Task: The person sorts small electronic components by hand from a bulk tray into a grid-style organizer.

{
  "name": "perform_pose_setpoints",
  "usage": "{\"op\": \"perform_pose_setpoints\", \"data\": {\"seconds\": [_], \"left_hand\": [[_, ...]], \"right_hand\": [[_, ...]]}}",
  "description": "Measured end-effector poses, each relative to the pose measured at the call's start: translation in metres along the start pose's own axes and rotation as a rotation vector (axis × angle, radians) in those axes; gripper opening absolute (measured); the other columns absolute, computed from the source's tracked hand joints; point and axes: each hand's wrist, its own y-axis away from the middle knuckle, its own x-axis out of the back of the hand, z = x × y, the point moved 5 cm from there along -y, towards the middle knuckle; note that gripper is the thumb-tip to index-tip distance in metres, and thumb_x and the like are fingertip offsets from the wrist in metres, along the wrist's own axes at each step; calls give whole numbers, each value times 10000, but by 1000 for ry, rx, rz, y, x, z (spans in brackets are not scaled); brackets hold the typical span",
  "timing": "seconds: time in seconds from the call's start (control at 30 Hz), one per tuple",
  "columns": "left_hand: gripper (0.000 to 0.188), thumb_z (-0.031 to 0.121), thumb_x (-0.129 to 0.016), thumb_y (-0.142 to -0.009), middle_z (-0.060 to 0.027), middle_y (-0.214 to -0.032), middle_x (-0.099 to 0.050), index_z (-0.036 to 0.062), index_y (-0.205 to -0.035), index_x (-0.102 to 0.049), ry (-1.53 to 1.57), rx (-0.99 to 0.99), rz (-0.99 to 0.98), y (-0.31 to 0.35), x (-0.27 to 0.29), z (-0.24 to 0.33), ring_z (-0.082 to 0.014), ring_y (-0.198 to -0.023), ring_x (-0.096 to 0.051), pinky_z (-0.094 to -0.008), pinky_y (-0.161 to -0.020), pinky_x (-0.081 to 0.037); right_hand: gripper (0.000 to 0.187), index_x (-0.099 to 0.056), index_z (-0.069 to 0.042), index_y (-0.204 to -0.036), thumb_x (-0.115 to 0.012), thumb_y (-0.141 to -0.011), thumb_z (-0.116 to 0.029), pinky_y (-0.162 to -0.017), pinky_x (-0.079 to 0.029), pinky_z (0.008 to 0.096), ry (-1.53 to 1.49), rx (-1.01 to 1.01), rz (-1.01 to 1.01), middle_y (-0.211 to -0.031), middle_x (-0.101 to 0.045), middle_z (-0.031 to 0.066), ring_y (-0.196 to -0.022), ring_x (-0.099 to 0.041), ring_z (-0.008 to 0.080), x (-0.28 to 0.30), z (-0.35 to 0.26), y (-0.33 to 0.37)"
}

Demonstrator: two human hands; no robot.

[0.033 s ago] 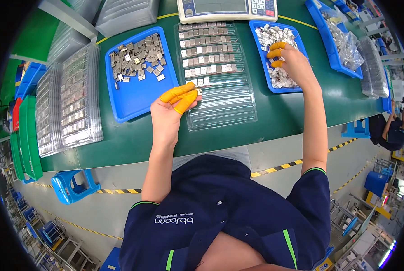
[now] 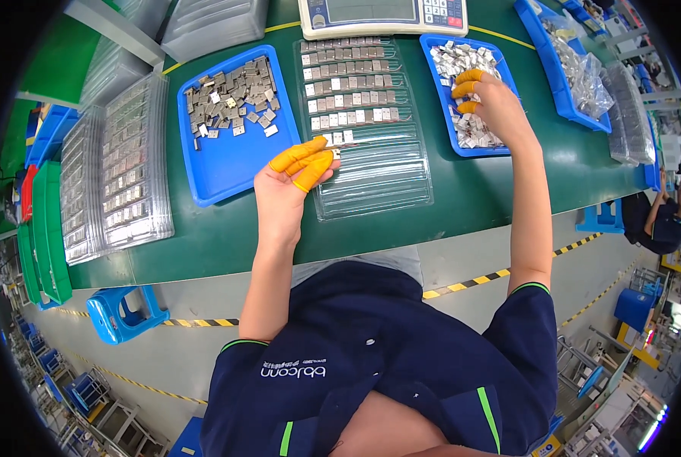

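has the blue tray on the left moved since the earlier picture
No, the blue tray on the left shows no visible shift in any direction, judged against the scale at the top.

Your left head-worn fisheye looks steeply down from near above the desk (image 2: 569, 167), facing across it. The desk's near edge bows through mid-view, its right end higher; your left hand (image 2: 286, 183) and right hand (image 2: 499, 108) show beyond it, your shirt (image 2: 432, 350) below.
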Motion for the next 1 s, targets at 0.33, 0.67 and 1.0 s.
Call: {"op": "perform_pose_setpoints", "data": {"seconds": [0.33,0.67,1.0], "left_hand": [[271,-6,-614,-795,-143,-977,-619,-62,-1057,-573,190,-102,41,3,-21,0,-231,-873,-630,-252,-744,-525],[253,-11,-635,-777,-147,-951,-630,-68,-1019,-592,102,-122,40,6,-30,-1,-241,-832,-642,-249,-714,-529],[239,-16,-645,-765,-162,-938,-633,-81,-991,-603,30,-138,3,8,-28,0,-247,-812,-646,-271,-716,-533]], "right_hand": [[179,-697,-48,-871,-717,-695,-77,-681,-469,253,-885,-296,345,-747,-661,60,-708,-610,149,34,-92,22],[186,-712,-113,-857,-721,-672,-100,-746,-433,283,-856,-214,283,-779,-643,38,-779,-572,184,18,-132,26],[210,-713,-112,-837,-737,-634,-64,-743,-429,284,-857,-173,165,-774,-619,41,-818,-542,193,22,-131,31]]}}
